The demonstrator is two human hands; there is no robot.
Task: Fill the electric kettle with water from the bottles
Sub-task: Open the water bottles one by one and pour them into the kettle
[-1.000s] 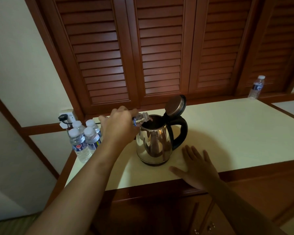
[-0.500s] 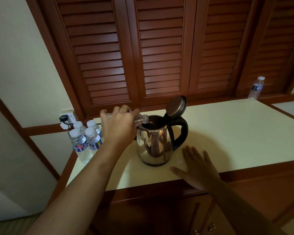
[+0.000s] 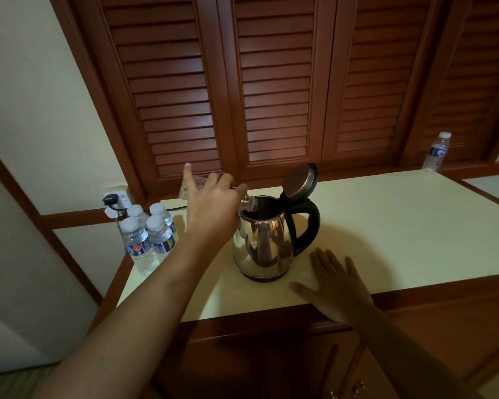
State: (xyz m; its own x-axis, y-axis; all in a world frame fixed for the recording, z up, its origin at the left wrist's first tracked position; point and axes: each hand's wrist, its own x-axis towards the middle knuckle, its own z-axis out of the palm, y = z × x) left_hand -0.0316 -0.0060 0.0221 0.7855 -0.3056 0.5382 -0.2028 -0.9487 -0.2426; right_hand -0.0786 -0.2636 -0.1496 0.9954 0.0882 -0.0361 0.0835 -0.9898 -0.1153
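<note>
A shiny steel electric kettle (image 3: 264,243) with a black handle stands on the cream countertop (image 3: 386,226), its lid (image 3: 298,180) hinged up. My left hand (image 3: 211,208) grips a clear plastic bottle (image 3: 192,187) tipped on its side, the neck (image 3: 249,203) resting at the kettle's open mouth and the base raised to the left. My right hand (image 3: 334,286) lies flat on the counter's front edge, right of the kettle, fingers spread. Whether water is flowing is too dark to tell.
Several capped water bottles (image 3: 146,236) stand grouped at the counter's left end, by a wall socket with a black plug (image 3: 111,200). One more bottle (image 3: 436,152) stands far right at the back. Louvred wooden shutters (image 3: 274,90) rise behind the counter; drawers sit below.
My left hand has raised the bottle's base higher, tilting it more steeply toward the kettle's mouth. My right hand and the kettle have stayed put.
</note>
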